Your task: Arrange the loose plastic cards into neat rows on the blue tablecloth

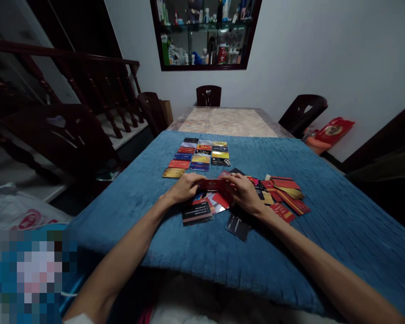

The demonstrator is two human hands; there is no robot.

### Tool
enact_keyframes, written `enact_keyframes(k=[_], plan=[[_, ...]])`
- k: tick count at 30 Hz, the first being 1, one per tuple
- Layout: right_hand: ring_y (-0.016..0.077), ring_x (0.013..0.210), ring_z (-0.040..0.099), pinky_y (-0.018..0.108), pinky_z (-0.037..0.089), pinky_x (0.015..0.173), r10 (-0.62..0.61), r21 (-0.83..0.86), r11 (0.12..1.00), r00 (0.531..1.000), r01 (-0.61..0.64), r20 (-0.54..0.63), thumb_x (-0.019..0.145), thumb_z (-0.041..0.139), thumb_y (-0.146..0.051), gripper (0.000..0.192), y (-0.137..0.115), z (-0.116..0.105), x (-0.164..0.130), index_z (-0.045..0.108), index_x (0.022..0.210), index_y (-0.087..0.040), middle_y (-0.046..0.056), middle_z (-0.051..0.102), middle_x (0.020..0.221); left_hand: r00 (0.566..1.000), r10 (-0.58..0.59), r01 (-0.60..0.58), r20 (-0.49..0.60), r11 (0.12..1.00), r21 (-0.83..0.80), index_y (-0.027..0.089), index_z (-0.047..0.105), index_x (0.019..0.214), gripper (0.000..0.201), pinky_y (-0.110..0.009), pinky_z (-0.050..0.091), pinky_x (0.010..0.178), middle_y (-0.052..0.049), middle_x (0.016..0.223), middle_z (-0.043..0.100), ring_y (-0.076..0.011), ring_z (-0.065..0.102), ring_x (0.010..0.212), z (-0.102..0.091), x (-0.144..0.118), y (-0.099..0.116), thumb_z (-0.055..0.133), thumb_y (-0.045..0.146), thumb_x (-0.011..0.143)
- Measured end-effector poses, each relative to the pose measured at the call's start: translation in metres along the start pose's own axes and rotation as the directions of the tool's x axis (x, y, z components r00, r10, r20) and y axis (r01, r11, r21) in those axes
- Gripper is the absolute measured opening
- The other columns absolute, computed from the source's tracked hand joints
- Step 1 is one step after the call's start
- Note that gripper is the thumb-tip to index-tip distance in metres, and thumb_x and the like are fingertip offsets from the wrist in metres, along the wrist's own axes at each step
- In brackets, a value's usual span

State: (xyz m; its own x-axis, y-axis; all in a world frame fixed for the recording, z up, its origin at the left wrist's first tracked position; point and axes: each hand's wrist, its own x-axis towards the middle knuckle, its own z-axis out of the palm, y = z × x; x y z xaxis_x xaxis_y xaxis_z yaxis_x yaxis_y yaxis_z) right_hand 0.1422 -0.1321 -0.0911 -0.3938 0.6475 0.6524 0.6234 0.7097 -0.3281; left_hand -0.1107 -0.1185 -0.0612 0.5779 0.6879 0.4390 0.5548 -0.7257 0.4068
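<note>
Head view. I see both hands meeting over the middle of the counter, which is covered by a blue quilted cloth (128,211) reaching to its near edge. My left hand (184,188) and my right hand (243,193) hold a red rectangular plastic card (212,184) between them, one at each short end; the fingers (192,180) of the left are curled closed on its left end, and those of the right are pinched closed on its right end. The card sits level, just above a loose pile of mixed cards (222,200) lying beneath the hands. A black card with white lettering (197,212) lies at the pile's near left side, and a second dark card (238,226) lies tilted nearer the near edge, under the right wrist. To the right of the right hand, a fan of red and gold cards (286,191) spreads toward the right edge. Toward the far edge of the cloth, sorted cards in three neat columns (199,154) lie flat, with a single gold card (173,173) at their near left corner. Beyond the cloth the bare marble counter top (227,121) shows, with dark wooden chairs (208,95) around it.
</note>
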Motion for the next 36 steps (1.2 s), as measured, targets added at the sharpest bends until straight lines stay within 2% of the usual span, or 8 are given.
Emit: enact_keyframes(k=[4, 9, 14, 22, 31, 36], plan=[[0.0219, 0.087, 0.063, 0.035, 0.051, 0.077, 0.019, 0.010, 1.000, 1.000, -0.019, 0.010, 0.090, 0.049, -0.011, 0.035, 0.000, 0.000, 0.000, 0.065, 0.119, -0.022, 0.008, 0.067, 0.094, 1.000, 0.002, -0.002, -0.012, 1.000, -0.010, 0.016, 0.071, 0.108, 0.035, -0.028, 0.053, 0.084, -0.006, 0.103, 0.076, -0.0171, 0.069, 0.093, 0.001, 0.000, -0.002, 0.052, 0.002, 0.083], [0.0230, 0.086, 0.062, 0.036, 0.050, 0.077, 0.015, -0.040, 0.999, 1.000, -0.014, 0.009, 0.094, 0.050, -0.017, 0.030, -0.003, -0.001, 0.000, 0.064, 0.121, -0.020, 0.010, 0.068, 0.095, 1.000, 0.002, -0.002, -0.026, 1.000, 0.005, 0.016, 0.070, 0.110, 0.034, -0.029, 0.053, 0.086, -0.006, 0.104, 0.075, -0.0177, 0.069, 0.095, 0.002, 0.000, -0.001, 0.054, 0.004, 0.083], [0.0235, 0.089, 0.061, 0.036, 0.050, 0.078, -0.046, -0.096, 0.994, 0.999, 0.046, -0.001, 0.095, 0.050, -0.019, 0.027, -0.006, 0.000, -0.001, 0.064, 0.119, -0.021, 0.010, 0.070, 0.101, 1.000, -0.014, 0.015, -0.019, 0.999, 0.034, 0.015, 0.069, 0.108, 0.031, -0.031, 0.053, 0.086, -0.007, 0.103, 0.074, -0.0179, 0.068, 0.093, 0.002, -0.001, 0.001, 0.053, 0.005, 0.083], [0.0243, 0.090, 0.060, 0.039, 0.048, 0.079, -0.140, -0.179, 0.974, 0.990, 0.137, -0.005, 0.093, 0.049, -0.014, 0.030, -0.008, 0.002, -0.005, 0.063, 0.119, -0.021, 0.008, 0.074, 0.098, 0.999, -0.027, 0.026, 0.018, 0.998, 0.056, 0.016, 0.068, 0.099, 0.024, -0.030, 0.051, 0.081, -0.006, 0.094, 0.072, -0.0177, 0.065, 0.086, 0.000, -0.002, 0.006, 0.053, 0.006, 0.083], [0.0237, 0.089, 0.062, 0.038, 0.047, 0.078, -0.205, -0.226, 0.954, 0.979, 0.197, -0.013, 0.095, 0.047, -0.016, 0.028, -0.011, 0.001, -0.011, 0.061, 0.119, -0.018, 0.009, 0.073, 0.095, 0.996, -0.049, 0.036, 0.075, 0.987, 0.158, 0.015, 0.066, 0.091, 0.018, -0.029, 0.047, 0.074, -0.006, 0.084, 0.067, -0.0178, 0.060, 0.076, -0.001, -0.005, 0.013, 0.053, 0.009, 0.081], [0.0241, 0.089, 0.062, 0.039, 0.048, 0.078, -0.197, -0.227, 0.955, 0.980, 0.192, -0.003, 0.093, 0.048, -0.016, 0.032, -0.011, 0.002, -0.012, 0.060, 0.123, -0.019, 0.009, 0.073, 0.096, 0.996, -0.043, 0.030, 0.079, 0.988, 0.151, 0.015, 0.065, 0.089, 0.015, -0.028, 0.045, 0.073, -0.006, 0.082, 0.066, -0.0175, 0.058, 0.075, -0.003, -0.006, 0.017, 0.052, 0.009, 0.082]])
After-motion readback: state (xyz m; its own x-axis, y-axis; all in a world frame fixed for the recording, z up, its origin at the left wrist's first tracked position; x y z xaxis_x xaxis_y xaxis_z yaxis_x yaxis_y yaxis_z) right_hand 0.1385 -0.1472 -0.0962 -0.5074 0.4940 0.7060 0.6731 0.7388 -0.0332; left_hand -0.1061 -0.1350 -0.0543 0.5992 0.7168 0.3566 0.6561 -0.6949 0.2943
